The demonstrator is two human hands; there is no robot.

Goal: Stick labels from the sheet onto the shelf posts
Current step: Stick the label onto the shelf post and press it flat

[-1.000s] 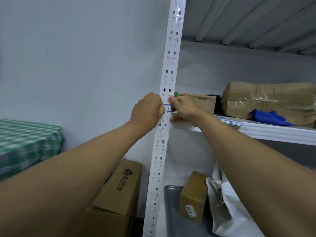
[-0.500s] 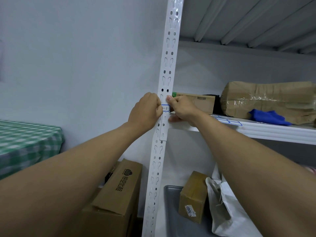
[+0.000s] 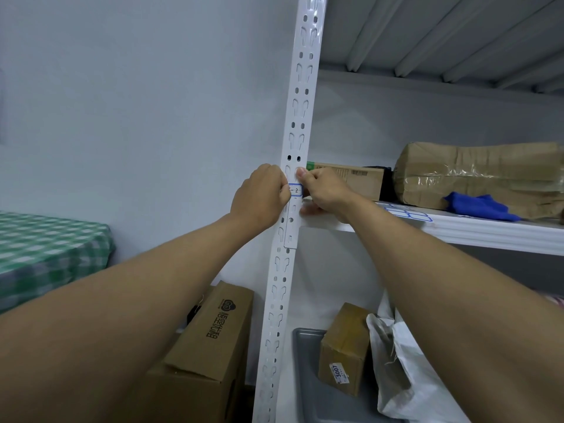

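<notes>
Change: over the last second both hands stay clamped at the same spot on the post, barely shifting; the label looks seated and is being smoothed, not repositioned.
Left hand: fingers curled narrow, pressing the label's left edge against the shelf post.
Right hand: thumb and fingertips pinched close, pressing the right edge.
Label: blue-bordered, marked "–2", flat on the post's face at shelf height, between the hands.
Sheet: lying on the white shelf, well apart, blue-outlined labels remaining.
Count: one post, one label applied in view, two hands, three cardboard boxes below and behind.
Meaning: this post's label is judged nearly done.
</notes>
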